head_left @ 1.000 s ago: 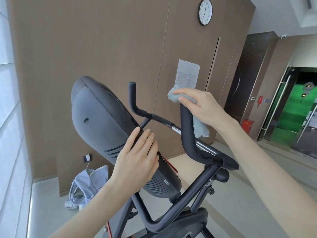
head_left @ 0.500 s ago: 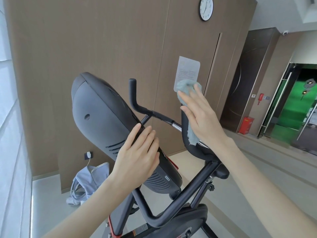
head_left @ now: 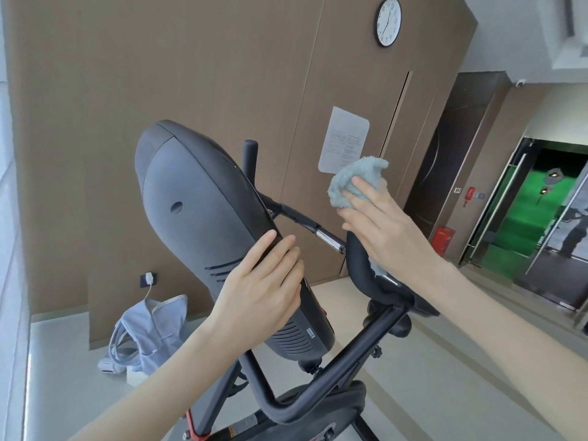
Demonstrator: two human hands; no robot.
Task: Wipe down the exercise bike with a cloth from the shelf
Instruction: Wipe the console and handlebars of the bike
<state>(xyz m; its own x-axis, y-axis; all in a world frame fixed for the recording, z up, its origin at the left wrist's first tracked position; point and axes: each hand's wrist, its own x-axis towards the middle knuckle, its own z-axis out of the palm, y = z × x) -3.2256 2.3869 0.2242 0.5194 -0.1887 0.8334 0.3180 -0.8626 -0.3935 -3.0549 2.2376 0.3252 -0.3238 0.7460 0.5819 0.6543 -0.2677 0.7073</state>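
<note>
Steadying the console while wiping the handlebar.

The left hand (head_left: 264, 297) lies flat-fingered on the edge of the exercise bike's (head_left: 318, 393) grey console (head_left: 197, 211), gripping nothing. Further right, the right hand (head_left: 381, 230) presses the blue cloth (head_left: 353, 183) with straight fingers against the upright handlebar grip (head_left: 358, 265). The cloth looks light and limp; it is best bunched in the palm and wrapped round the stiff grip.

right hand (head_left: 381, 230) presses cloth (head_left: 353, 176) on handlebar (head_left: 359, 265) | left hand (head_left: 264, 288) flat on console (head_left: 197, 202)
</note>
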